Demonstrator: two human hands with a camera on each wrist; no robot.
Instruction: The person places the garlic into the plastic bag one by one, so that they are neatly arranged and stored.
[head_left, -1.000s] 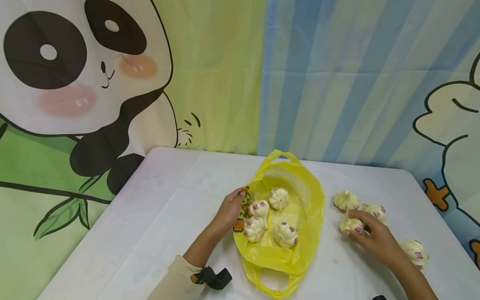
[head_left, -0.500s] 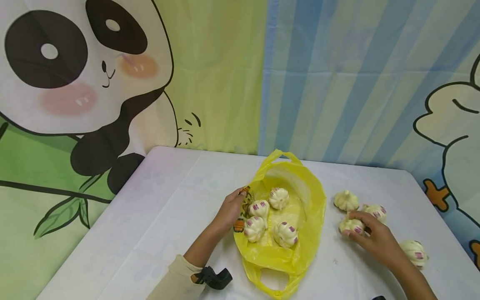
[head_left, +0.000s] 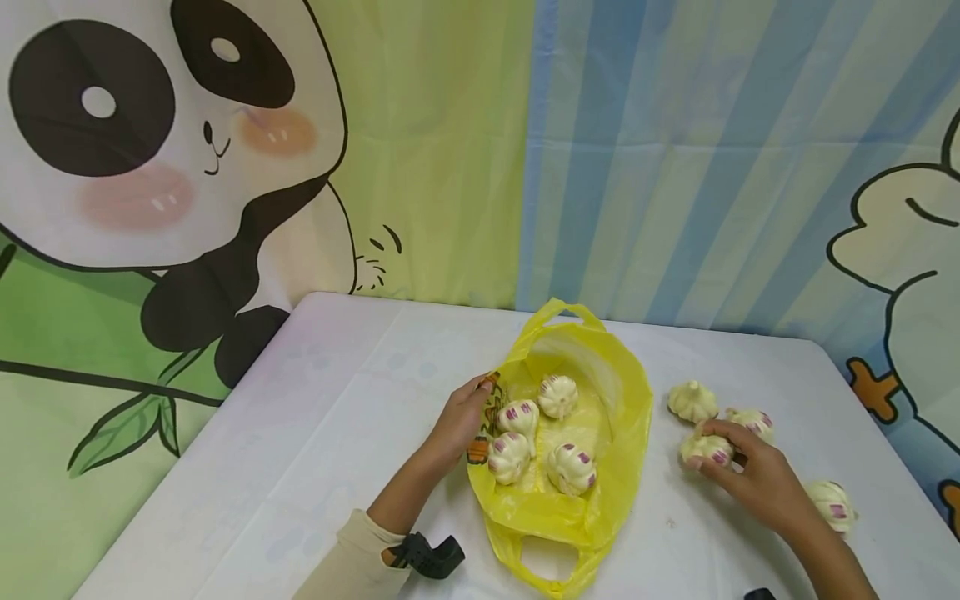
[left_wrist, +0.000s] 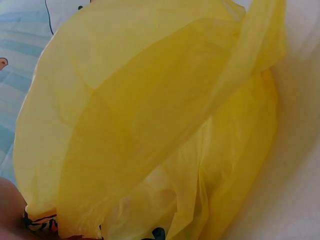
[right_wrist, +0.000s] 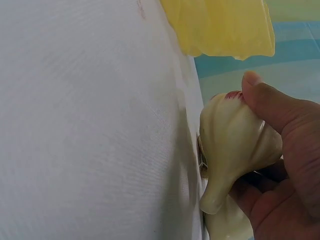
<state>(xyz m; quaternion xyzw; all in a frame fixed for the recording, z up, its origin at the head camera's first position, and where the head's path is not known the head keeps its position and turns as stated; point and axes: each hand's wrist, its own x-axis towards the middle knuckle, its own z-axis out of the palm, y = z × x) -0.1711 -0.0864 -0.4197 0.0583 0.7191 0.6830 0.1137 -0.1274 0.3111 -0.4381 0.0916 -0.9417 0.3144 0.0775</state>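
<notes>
Pinched garlic point(right_wrist: 232, 137) shifted (slightly).

Four garlic bulbs point(head_left: 572, 468) in yellow bag point(head_left: 628, 442)

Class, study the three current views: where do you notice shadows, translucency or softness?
Head: fairly even light, soft shadow on the white table beside the right forearm; left wrist: dim, the yellow bag translucent, darker where its layers overlap; right wrist: a soft-edged shadow on the table beside the garlic bulb.

The right hand point(head_left: 756, 475) and the garlic bulb point(head_left: 711, 450) it pinches have shifted very slightly rightward in the head view.
</notes>
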